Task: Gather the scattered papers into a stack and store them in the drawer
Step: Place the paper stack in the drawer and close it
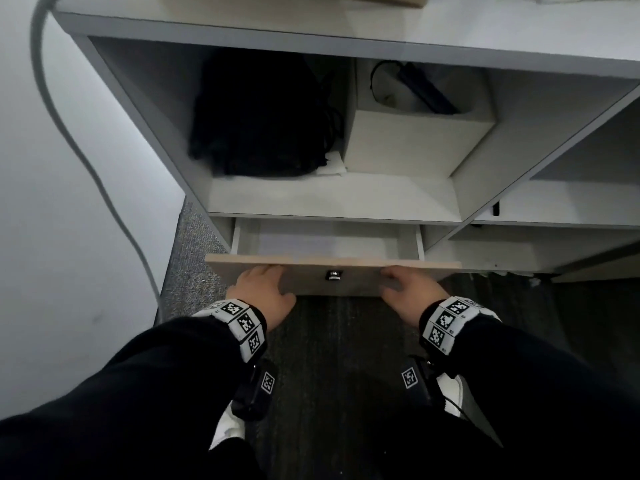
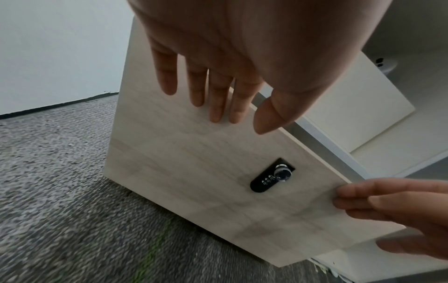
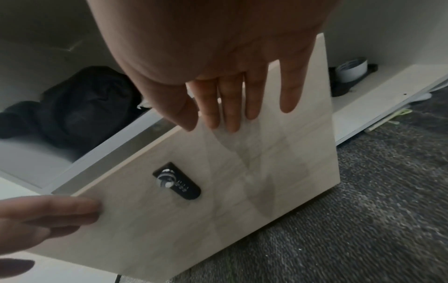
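Observation:
The pale wood drawer [image 1: 332, 263] under the desk shelf stands a little way out, and white papers [image 1: 294, 242] lie flat inside it. My left hand [image 1: 265, 291] lies with straight fingers [image 2: 215, 99] flat against the left part of the drawer front [image 2: 194, 172]. My right hand [image 1: 408, 289] does the same on the right part, fingers [image 3: 232, 107] straight on the panel [image 3: 218, 191]. A black combination lock [image 1: 334, 274] sits in the middle of the front between both hands, seen too as the lock [image 2: 272, 175] and the lock [image 3: 177, 181] in the wrist views.
Above the drawer, the open shelf holds a black bag [image 1: 263, 116] and a white box [image 1: 412, 133] with a black cable device. A grey cable [image 1: 69, 133] hangs along the left wall. Dark carpet [image 1: 346, 358] covers the floor below.

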